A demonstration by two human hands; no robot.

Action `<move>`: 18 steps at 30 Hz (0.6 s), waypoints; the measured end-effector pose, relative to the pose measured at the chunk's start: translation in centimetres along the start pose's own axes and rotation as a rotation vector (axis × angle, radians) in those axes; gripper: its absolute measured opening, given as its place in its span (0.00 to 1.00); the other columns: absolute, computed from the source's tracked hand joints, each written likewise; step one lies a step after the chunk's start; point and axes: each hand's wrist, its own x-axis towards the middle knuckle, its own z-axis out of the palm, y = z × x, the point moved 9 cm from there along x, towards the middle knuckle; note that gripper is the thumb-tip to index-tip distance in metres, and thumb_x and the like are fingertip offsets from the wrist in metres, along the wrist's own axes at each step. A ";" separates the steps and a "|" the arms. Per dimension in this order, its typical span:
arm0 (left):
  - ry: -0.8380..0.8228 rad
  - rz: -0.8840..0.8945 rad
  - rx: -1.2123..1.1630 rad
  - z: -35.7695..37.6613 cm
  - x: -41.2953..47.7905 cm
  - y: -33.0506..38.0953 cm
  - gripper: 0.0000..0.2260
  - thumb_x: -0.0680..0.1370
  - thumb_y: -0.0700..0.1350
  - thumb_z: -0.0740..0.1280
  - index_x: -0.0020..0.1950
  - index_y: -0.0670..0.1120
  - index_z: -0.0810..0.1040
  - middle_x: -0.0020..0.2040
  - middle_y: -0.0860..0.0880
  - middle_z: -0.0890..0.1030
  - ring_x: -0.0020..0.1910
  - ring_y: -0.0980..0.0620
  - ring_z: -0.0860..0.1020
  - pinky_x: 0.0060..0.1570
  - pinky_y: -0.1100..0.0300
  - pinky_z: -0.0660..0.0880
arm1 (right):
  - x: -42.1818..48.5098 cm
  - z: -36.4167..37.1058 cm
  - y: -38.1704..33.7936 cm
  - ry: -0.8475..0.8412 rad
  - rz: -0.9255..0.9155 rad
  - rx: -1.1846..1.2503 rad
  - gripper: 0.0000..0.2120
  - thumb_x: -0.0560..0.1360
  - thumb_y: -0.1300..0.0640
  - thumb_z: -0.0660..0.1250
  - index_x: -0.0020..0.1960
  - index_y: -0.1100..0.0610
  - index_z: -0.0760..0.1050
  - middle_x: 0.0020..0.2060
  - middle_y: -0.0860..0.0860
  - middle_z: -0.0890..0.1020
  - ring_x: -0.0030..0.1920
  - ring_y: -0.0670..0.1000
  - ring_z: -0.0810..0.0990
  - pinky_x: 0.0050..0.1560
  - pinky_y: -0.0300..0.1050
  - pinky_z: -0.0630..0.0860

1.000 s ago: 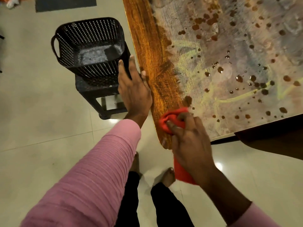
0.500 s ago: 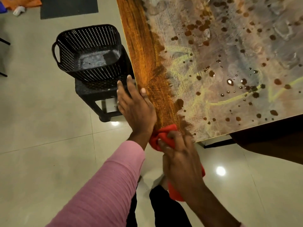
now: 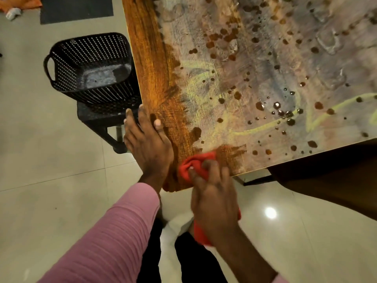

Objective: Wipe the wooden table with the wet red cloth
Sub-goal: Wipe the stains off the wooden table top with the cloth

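Pressing cloth [image 3: 191, 167] onto table [image 3: 151, 68] at near left corner, right by front edge. Gripped in right hand [image 3: 214, 201], fingers curled round the bunched red fabric, with loose tail hanging below palm, off the table.

Bracing with left hand [image 3: 149, 146] on table's left edge, just beside cloth. Flat, fingers straight, thumb on top surface, other fingertips past the edge, holding nothing. Apart from cloth by a sliver of bare wood.

Wiped so far: orange-brown wood strip along left edge, plus small patch just right of cloth at front edge. Everywhere else on top: chalky grey film, yellow streaks [image 3: 255, 130], lots of dark wet drops [image 3: 260, 105].

Left of table: black perforated basket [image 3: 89, 64] sitting on black stool [image 3: 110, 135], close against table edge and near left fingertips. Can't tell if touching either.

Also in view: pink ribbed sleeve [image 3: 114, 231] on left arm, dark trousers [image 3: 195, 262] below, glossy tiled floor [image 3: 40, 160] with lamp glare [image 3: 270, 212] right of right wrist. Dark mat [image 3: 75, 9] at top left, with orange fabric and a small pale item beside it, too small to identify.
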 end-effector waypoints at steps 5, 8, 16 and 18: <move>0.002 -0.016 0.015 -0.1 0.0 -0.1 0.25 0.83 0.57 0.46 0.77 0.48 0.59 0.77 0.40 0.60 0.76 0.39 0.59 0.72 0.38 0.59 | -0.5 -0.9 2.8 -0.037 -0.040 0.031 0.15 0.71 0.58 0.68 0.57 0.49 0.81 0.57 0.54 0.77 0.50 0.56 0.74 0.43 0.50 0.77; 0.006 -0.005 0.031 0.0 -0.1 0.2 0.25 0.83 0.57 0.45 0.77 0.48 0.59 0.77 0.40 0.61 0.75 0.39 0.60 0.72 0.38 0.60 | 1.5 -2.9 8.2 -0.003 0.167 -0.012 0.18 0.71 0.59 0.69 0.60 0.50 0.79 0.58 0.56 0.74 0.54 0.56 0.69 0.46 0.53 0.76; -0.025 -0.041 0.079 0.2 -0.1 0.2 0.24 0.83 0.55 0.48 0.77 0.48 0.59 0.77 0.41 0.61 0.76 0.40 0.60 0.72 0.40 0.61 | 2.0 -0.1 0.3 -0.077 0.008 0.002 0.17 0.69 0.55 0.71 0.58 0.51 0.80 0.57 0.54 0.75 0.50 0.55 0.72 0.44 0.47 0.75; -0.036 -0.056 0.073 0.2 -0.2 0.2 0.24 0.83 0.55 0.48 0.77 0.48 0.59 0.77 0.41 0.61 0.76 0.40 0.60 0.72 0.39 0.61 | 1.9 0.0 0.0 -0.104 -0.105 -0.004 0.18 0.68 0.55 0.72 0.58 0.51 0.79 0.58 0.53 0.76 0.50 0.55 0.73 0.45 0.48 0.77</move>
